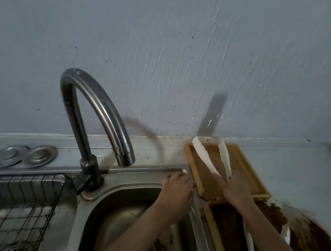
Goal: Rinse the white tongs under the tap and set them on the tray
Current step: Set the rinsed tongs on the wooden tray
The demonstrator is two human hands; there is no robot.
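The white tongs (205, 158) are spread in a V over the wooden tray (244, 167) at the right of the sink, tips pointing toward the wall. My right hand (233, 188) grips them at their joined end, above the tray's near edge. My left hand (177, 187) rests with fingers curled on the sink rim (137, 169), just left of the tray, holding nothing. The curved metal tap (94, 110) stands to the left, its spout over the basin; no water runs from it.
A steel basin (125, 217) lies under my left forearm. A black wire rack (15, 208) fills the left basin. Round metal lids (37, 156) lie behind it. A second wooden tray (223, 229) with brown residue and a white utensil (250, 249) sits nearer me on the stained counter.
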